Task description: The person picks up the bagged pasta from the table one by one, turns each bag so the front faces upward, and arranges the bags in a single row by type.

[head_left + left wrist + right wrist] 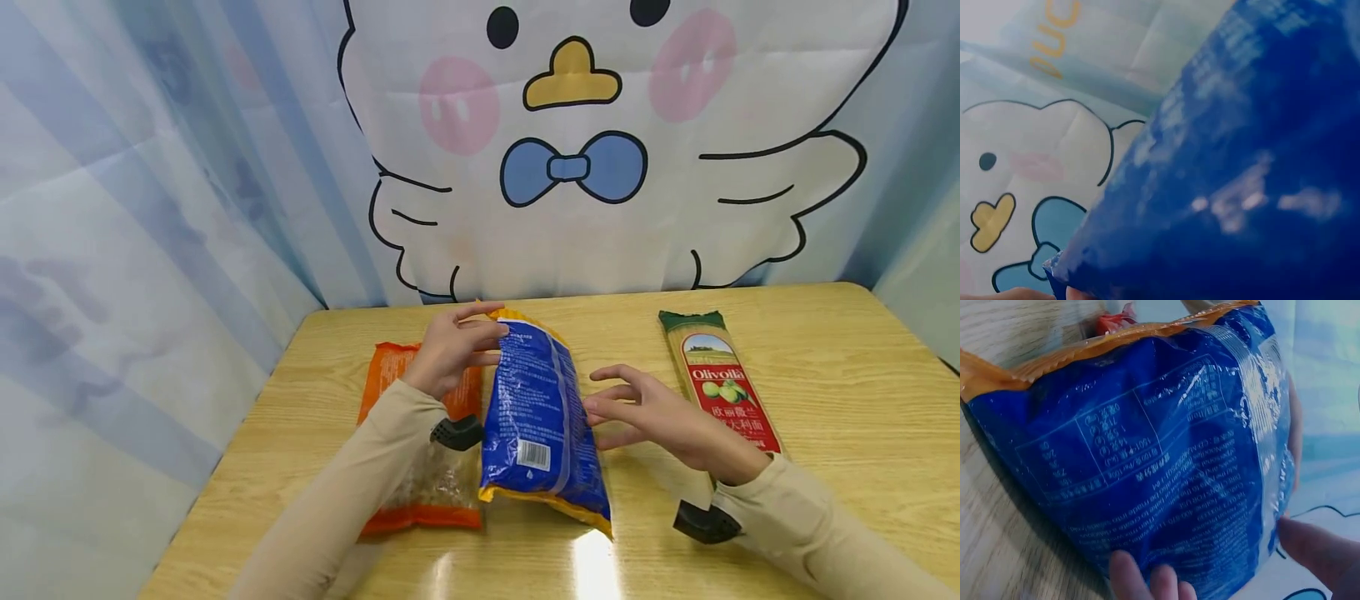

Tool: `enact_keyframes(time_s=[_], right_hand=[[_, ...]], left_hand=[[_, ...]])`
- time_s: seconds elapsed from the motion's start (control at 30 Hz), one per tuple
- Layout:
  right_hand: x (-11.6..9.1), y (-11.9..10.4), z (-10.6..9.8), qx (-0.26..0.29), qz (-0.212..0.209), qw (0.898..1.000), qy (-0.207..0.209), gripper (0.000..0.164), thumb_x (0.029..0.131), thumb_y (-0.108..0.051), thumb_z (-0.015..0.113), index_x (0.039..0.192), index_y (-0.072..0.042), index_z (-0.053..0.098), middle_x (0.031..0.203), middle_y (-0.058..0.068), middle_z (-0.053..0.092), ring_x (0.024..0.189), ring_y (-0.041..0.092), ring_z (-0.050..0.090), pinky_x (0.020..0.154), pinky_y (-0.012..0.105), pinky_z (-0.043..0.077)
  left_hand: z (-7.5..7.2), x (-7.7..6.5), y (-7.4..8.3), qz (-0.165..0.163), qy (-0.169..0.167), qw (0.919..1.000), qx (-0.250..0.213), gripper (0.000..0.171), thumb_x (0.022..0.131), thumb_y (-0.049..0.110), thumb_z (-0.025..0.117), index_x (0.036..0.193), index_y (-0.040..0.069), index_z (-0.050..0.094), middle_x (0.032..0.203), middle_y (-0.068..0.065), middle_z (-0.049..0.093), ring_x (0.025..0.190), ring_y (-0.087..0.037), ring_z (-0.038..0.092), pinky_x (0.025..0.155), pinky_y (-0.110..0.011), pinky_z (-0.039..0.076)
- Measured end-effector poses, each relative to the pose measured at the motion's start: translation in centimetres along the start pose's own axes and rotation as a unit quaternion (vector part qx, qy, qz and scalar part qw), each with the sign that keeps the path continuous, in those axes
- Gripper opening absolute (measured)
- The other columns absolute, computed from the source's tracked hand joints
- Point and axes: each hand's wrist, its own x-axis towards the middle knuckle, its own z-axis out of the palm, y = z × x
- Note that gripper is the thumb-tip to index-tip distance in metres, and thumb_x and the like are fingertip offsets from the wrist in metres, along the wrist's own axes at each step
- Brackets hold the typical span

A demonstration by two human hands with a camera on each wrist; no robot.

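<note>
A glossy blue plastic food bag with yellow-orange ends and printed text leans tilted in the middle of the table. My left hand pinches its upper left edge; in the left wrist view the bag covers much of the picture, with only fingertips showing at the bottom. Beside the bag's right side is my right hand, fingers apart and fingertips at or near the wrapper. The right wrist view shows the bag's printed face close to those fingers; firm contact is hard to tell.
An orange-ended, partly clear bag lies flat at the left, partly behind my left arm. To the right lies a green and red pasta packet, its lower end hidden by my right arm. A cartoon curtain hangs behind the wooden table.
</note>
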Motion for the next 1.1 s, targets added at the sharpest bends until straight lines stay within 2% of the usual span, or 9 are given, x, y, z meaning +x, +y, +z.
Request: enact_keyframes(time_s=[0.17,0.27,0.37,0.43,0.6,0.8,0.97,1.1], right_hand=[[-0.2,-0.6,1.0,-0.057,0.015,0.998,0.025,0.078,0.096,-0.039,0.065,0.15,0.0,0.024,0.144,0.03,0.044,0.123,0.038,0.057,0.09,0.047,0.058],[-0.4,-0.8,1.6,-0.086,0.034,0.995,0.034,0.091,0.093,-0.05,0.065,0.154,-0.005,0.014,0.152,0.03,0.032,0.13,0.045,0.049,0.094,0.049,0.056],[-0.6,-0.7,2.3,-0.083,0.048,0.995,0.023,0.103,0.091,-0.054,0.065,0.155,-0.008,-0.001,0.154,0.032,0.022,0.132,0.051,0.044,0.095,0.054,0.054],[-0.6,-0.6,2.7,-0.076,0.05,0.996,0.02,0.105,0.09,-0.055,0.066,0.156,-0.01,-0.004,0.153,0.032,0.022,0.13,0.051,0.045,0.093,0.055,0.054],[-0.5,-0.4,3.2,-0.069,0.04,0.996,0.041,0.103,0.088,-0.05,0.071,0.155,-0.013,0.003,0.149,0.029,0.03,0.127,0.047,0.049,0.091,0.055,0.055],[-0.3,-0.3,3.1,-0.062,0.01,0.995,0.074,0.101,0.088,-0.038,0.075,0.156,-0.012,0.004,0.143,0.032,0.036,0.121,0.046,0.054,0.086,0.053,0.058],[-0.2,-0.2,2.8,-0.031,-0.008,0.996,0.082,0.092,0.09,-0.021,0.072,0.155,-0.012,0.007,0.145,0.033,0.035,0.119,0.045,0.055,0.08,0.048,0.06],[-0.2,-0.1,2.7,-0.007,-0.009,0.997,0.079,0.088,0.089,-0.012,0.066,0.155,-0.009,0.007,0.148,0.034,0.03,0.123,0.048,0.052,0.082,0.048,0.06]], left_hand=[[0.8,-0.6,1.0,0.035,-0.007,0.9992,0.015,0.034,0.088,0.001,0.072,0.121,0.01,0.07,0.094,-0.013,0.072,0.075,-0.02,0.073,0.066,-0.034,0.062],[1.3,-0.9,1.4,0.046,-0.005,0.9989,0.013,0.032,0.089,0.001,0.072,0.12,0.01,0.071,0.095,-0.014,0.072,0.073,-0.02,0.072,0.066,-0.035,0.062],[1.9,-1.4,1.8,0.053,-0.009,0.9985,0.012,0.033,0.089,0.001,0.072,0.12,0.01,0.07,0.101,-0.016,0.073,0.075,-0.021,0.073,0.068,-0.037,0.062],[2.4,-1.7,2.1,0.058,-0.015,0.9981,0.01,0.034,0.089,0.001,0.071,0.122,0.01,0.069,0.105,-0.018,0.072,0.076,-0.021,0.074,0.07,-0.038,0.062],[3.4,-2.3,2.4,0.069,-0.035,0.997,0.007,0.036,0.089,0.0,0.07,0.124,0.01,0.068,0.107,-0.018,0.071,0.075,-0.022,0.073,0.071,-0.038,0.062],[3.2,-2.5,2.2,0.081,-0.054,0.9949,0.026,0.035,0.091,0.003,0.07,0.125,0.011,0.068,0.107,-0.017,0.071,0.077,-0.021,0.071,0.071,-0.038,0.062],[3.0,-2.5,2.1,0.075,-0.059,0.9949,0.03,0.033,0.091,0.004,0.07,0.124,0.012,0.068,0.108,-0.017,0.071,0.078,-0.021,0.071,0.07,-0.037,0.062],[3.2,-2.5,2.0,0.075,-0.069,0.9941,0.036,0.034,0.091,0.004,0.07,0.124,0.011,0.067,0.108,-0.018,0.071,0.078,-0.024,0.071,0.071,-0.038,0.062]])
